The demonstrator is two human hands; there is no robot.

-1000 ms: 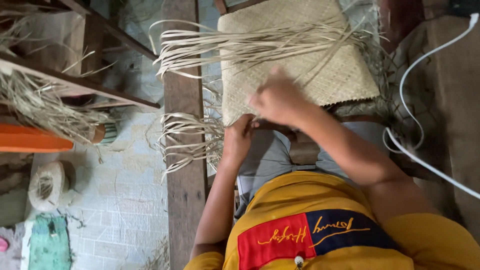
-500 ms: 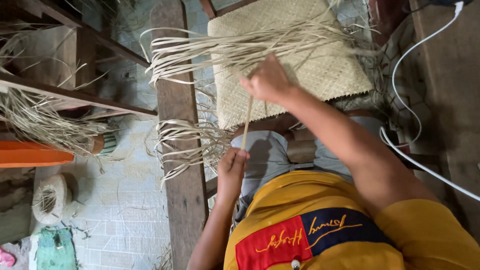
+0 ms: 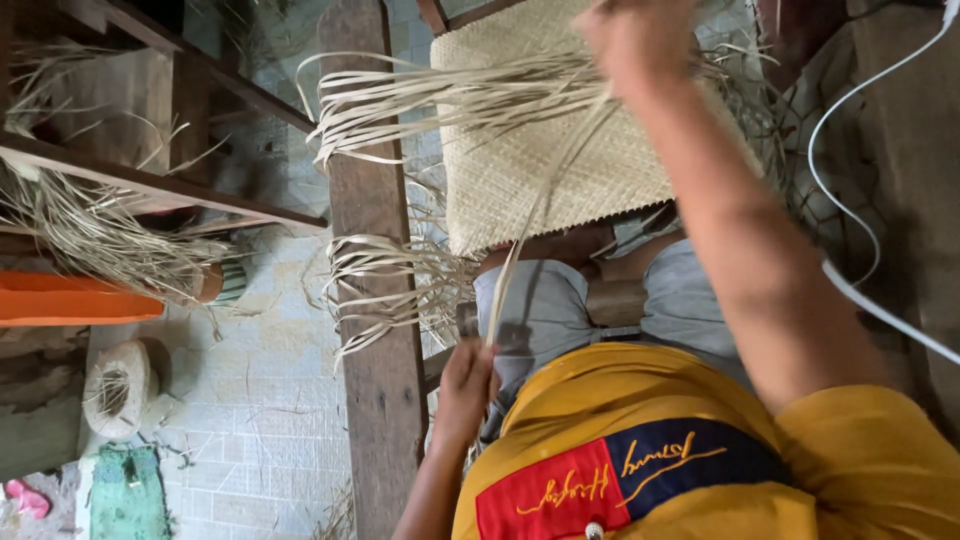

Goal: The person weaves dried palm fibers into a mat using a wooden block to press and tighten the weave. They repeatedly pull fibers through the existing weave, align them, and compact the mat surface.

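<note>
The left hand (image 3: 462,385) is low in the view, near the lap, closed around the lower end of 1 long pale strip (image 3: 530,215). The strip runs up and across the woven mat (image 3: 560,160) to the right hand (image 3: 640,40), which is raised at the top edge of the picture. This hand seems to pinch the upper part of the strip among the loose ends, but its fingers are partly cut off by the frame, so I cannot tell the grip exactly. The strip looks tight between the 2 hands.

The mat lies over the knees, with grey cloth under it, and a fringe of unwoven strips (image 3: 400,95) spreads to the side over a wooden post (image 3: 375,330). A second bundle of loose strips (image 3: 385,285) hangs lower on the same post.

The risk, as I judge it, is in the tension — a dry strip pulled this hard may split or snap, or drag its neighbours out of line. The free ends could also tangle with the fringe. A white cable (image 3: 860,270) passes close to the right arm — an elbow may catch it.
</note>
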